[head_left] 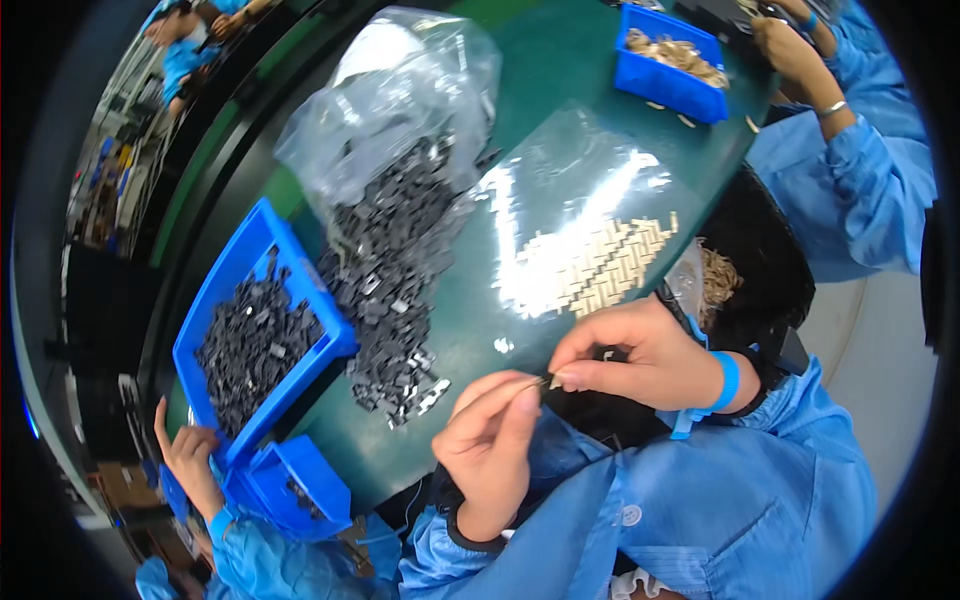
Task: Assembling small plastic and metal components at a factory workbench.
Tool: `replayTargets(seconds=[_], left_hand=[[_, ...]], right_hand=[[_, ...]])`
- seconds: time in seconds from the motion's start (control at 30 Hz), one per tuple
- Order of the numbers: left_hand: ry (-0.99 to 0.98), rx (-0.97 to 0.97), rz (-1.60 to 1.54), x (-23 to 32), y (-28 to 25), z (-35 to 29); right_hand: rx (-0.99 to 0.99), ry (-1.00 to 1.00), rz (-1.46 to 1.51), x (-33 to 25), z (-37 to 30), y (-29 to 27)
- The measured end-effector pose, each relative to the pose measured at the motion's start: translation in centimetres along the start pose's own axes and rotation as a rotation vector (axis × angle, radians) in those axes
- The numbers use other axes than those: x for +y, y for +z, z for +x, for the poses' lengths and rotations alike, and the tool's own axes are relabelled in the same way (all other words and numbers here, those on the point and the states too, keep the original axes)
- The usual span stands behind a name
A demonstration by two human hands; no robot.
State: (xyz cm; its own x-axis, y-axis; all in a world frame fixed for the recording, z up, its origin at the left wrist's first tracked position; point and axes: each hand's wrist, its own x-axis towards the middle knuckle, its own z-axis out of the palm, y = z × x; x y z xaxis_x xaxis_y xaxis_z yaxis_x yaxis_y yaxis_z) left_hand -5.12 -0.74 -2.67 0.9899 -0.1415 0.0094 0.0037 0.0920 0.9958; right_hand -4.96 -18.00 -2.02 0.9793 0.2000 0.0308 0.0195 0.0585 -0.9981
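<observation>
My left hand (488, 435) and my right hand (648, 358) meet in front of my body at the table's near edge, fingertips almost touching. In my right hand's pinch is a small beige piece (556, 382). The left thumb and fingers are pressed together on something small and dark, mostly covered by the fingertips. Just beyond my hands, rows of slim beige pieces (610, 265) lie on a clear plastic sheet (572, 150). Left of them spreads a heap of small black parts (390, 260), spilling from a clear plastic bag (400, 100).
A blue bin (340, 335) of black parts stands at the left, with a smaller blue bin (325, 475) below it. Another person's hand (190, 465) is beside them. At the far right, a blue tray (665, 95) holds beige pieces near a co-worker's arm (820, 90).
</observation>
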Motion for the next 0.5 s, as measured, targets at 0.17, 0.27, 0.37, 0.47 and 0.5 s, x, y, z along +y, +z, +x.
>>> replayTargets(seconds=[0.17,0.27,0.37,0.47,0.5], left_hand=[[0.024,0.022,-0.074,-0.5,0.7,0.2],[0.072,0.006,-0.072,-0.4,1.0,0.0],[0.062,0.001,-0.089,-0.4,1.0,-0.3],[-0.019,-0.032,-0.17,-0.9,1.3,-0.1],[-0.07,-0.037,-0.196,-0.9,1.3,-0.1]], right_hand=[[0.013,-0.013,0.044,0.5,-0.4,0.5],[0.052,-0.036,0.084,0.6,-0.7,0.7],[0.052,-0.04,0.101,0.7,-0.8,0.9],[0.1,-0.041,0.112,0.9,-0.9,0.8],[0.115,-0.044,0.113,0.9,-1.0,0.8]])
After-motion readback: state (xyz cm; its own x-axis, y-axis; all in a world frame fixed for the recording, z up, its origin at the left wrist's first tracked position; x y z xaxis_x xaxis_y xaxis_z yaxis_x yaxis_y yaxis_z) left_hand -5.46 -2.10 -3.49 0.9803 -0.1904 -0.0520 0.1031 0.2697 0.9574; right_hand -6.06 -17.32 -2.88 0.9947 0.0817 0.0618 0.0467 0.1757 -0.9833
